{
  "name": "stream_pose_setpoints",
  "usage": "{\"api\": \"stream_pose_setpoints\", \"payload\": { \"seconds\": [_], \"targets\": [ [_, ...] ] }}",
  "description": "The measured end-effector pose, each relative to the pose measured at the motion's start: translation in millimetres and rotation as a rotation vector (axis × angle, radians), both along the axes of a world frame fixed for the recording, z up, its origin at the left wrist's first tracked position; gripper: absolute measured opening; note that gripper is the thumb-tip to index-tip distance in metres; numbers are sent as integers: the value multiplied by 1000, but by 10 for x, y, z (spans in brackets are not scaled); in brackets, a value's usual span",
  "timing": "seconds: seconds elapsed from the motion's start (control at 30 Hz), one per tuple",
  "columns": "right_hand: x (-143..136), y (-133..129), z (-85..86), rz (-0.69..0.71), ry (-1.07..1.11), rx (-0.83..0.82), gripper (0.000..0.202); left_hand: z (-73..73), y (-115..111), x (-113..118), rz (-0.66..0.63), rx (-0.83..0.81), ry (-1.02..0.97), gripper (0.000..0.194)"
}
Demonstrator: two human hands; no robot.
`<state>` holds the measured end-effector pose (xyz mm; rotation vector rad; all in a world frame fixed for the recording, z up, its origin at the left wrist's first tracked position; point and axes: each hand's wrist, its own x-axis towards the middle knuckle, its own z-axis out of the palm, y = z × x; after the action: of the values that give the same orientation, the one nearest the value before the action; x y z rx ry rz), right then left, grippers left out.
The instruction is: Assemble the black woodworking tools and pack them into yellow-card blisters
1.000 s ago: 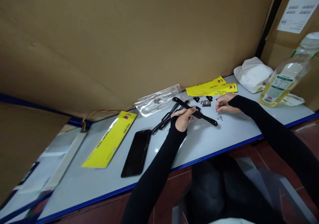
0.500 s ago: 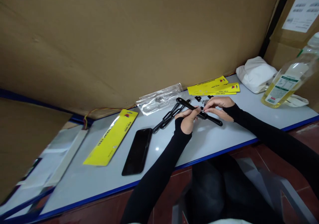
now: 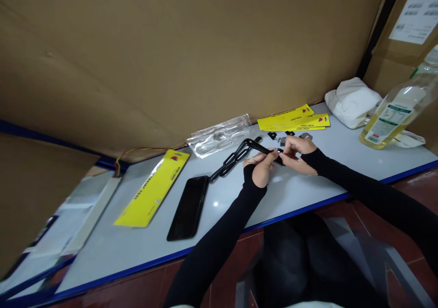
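Observation:
A black two-handled tool [image 3: 257, 146] is held above the table between both hands. My left hand [image 3: 262, 167] wraps round its middle, the thumb on top. My right hand [image 3: 298, 155] is closed at the tool's centre, fingertips pinched near a small shiny part, and it hides the tool's right handle. More black tools [image 3: 232, 161] lie left of my left hand. Small black clips and grey metal plates [image 3: 305, 136] lie just behind my right hand.
A black phone [image 3: 188, 208] and a yellow card [image 3: 153, 189] lie to the left. Clear plastic blisters [image 3: 221, 137] and yellow cards [image 3: 290, 118] are at the back. At the right stand a bottle of yellow liquid [image 3: 388, 118] and a white bag [image 3: 351, 102].
My right hand has shifted slightly left and down over the tool's centre, now covering its right handle. The grey plates behind it show more. My left hand has moved slightly right.

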<state>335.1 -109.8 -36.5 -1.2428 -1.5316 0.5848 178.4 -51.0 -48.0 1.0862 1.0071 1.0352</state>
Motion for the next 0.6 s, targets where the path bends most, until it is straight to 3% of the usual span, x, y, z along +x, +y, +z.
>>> {"api": "stream_pose_setpoints", "payload": {
  "seconds": [0.23, 0.3, 0.47, 0.6],
  "targets": [
    [127, 10, 36, 128, 42, -12, 17, 9, -46, 19, -18, 6, 31, 25],
    [159, 17, 61, 163, 95, -91, 19, 26, -44, 6, -36, -1, 24, 26],
    [179, 39, 59, 76, 229, -311, 40, 13, 17, -22, -69, -39, -17, 28],
    [170, -2, 47, 53, 35, -94, 42, -27, 107, -16, -48, -125, -61, 32]
  ]
}}
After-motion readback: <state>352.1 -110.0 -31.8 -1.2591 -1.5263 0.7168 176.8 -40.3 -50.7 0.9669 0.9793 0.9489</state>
